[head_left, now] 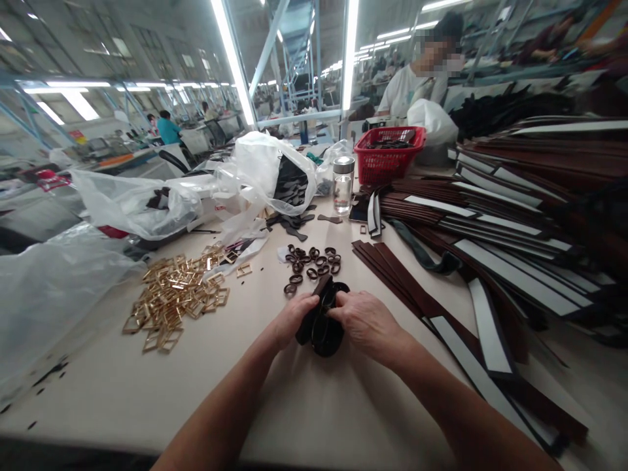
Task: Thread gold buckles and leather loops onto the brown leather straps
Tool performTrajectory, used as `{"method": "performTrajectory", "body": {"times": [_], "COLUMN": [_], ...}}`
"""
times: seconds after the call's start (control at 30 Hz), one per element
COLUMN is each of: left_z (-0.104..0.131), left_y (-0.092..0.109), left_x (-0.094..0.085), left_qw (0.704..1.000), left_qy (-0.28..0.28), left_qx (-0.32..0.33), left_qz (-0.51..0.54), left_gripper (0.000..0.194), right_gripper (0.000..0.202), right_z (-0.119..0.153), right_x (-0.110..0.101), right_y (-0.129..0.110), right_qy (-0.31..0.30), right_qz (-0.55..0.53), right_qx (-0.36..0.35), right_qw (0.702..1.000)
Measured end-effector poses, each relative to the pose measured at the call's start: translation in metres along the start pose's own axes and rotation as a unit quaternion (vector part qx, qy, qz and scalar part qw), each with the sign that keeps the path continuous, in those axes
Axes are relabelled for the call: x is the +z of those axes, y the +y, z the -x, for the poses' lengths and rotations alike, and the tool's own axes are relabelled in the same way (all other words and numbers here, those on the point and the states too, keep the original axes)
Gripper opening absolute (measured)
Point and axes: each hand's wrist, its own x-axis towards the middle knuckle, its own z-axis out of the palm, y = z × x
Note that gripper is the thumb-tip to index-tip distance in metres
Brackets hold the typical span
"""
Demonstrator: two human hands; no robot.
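Hands meet at mid-table, the left hand [293,315] and right hand [366,322] both pinching a dark rolled belt [322,320] just below the leather loops [313,260], apparently mid-fitting, so the next move likely calls for a loop within reach, or a buckle from the gold pile [173,299].

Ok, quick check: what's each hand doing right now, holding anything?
Left hand: closed on the dark leather strap, fingers gripping its left side.
Right hand: closed on the same strap, fingers pinching its top edge.
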Motion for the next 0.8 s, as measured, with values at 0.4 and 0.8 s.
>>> {"method": "performTrajectory", "body": {"times": [0.4,0.8], "left_z": [-0.002,-0.003], "left_y": [-0.009,-0.007], "left_x": [0.001,-0.003], "left_qw": [0.998,0.999], "left_qy": [0.001,-0.02], "left_qx": [-0.007,-0.033], "left_qz": [0.067,0.032], "left_gripper": [0.047,0.051], "right_gripper": [0.017,0.014], "right_z": [0.014,0.019], "right_x": [-0.007,-0.009], "right_y": [-0.001,-0.001], "right_qy": [0.058,-0.003], "right_qz": [-0.073,-0.227], "right_qx": [-0.034,-0.099], "right_qw": [0.995,0.969]}}
